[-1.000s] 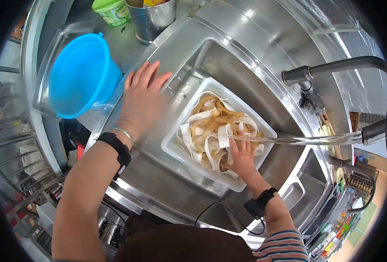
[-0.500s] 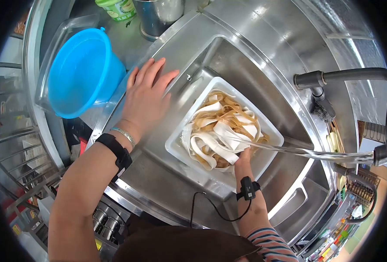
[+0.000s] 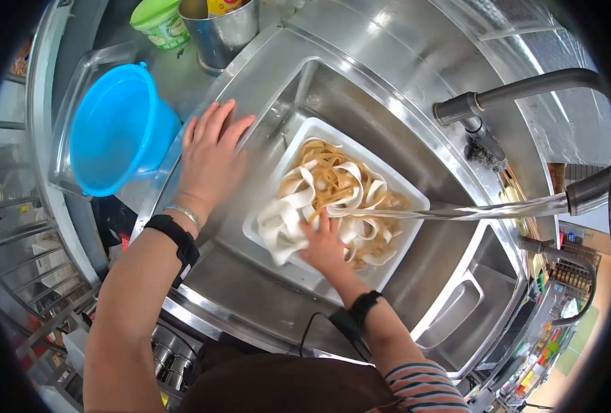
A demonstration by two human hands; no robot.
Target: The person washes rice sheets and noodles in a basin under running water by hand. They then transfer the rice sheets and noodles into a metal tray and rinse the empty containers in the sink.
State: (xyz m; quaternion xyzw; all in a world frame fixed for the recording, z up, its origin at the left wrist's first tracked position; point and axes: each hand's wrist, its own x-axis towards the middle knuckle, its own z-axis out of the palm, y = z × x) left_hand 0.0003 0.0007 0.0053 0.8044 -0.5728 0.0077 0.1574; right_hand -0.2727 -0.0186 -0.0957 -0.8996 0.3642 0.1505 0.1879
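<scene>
My left hand (image 3: 212, 155) rests at the sink's left edge, fingers spread, holding nothing; its lower side is blurred. My right hand (image 3: 325, 242) is in a white rectangular tray (image 3: 403, 249), its fingers curled in among wide flat noodles and partly hidden by them. White noodles (image 3: 283, 224) bunch up beside this hand and reach over the tray's near-left rim. Brownish translucent noodles (image 3: 336, 168) lie towards the tray's far side. Water (image 3: 450, 213) streams from the tap (image 3: 584, 193) onto the noodles.
The tray sits in a steel sink (image 3: 388, 141). Left of it are a blue bucket (image 3: 116, 131), a metal pot (image 3: 221, 38) and a green-and-white tub (image 3: 161, 24). A second tap (image 3: 457, 109) stands at the back right. A smaller basin (image 3: 488, 296) lies to the right.
My right hand has moved left and farther into the tray, and white noodles have shifted left with it. My left hand stays at the sink edge. The view has shifted slightly.
</scene>
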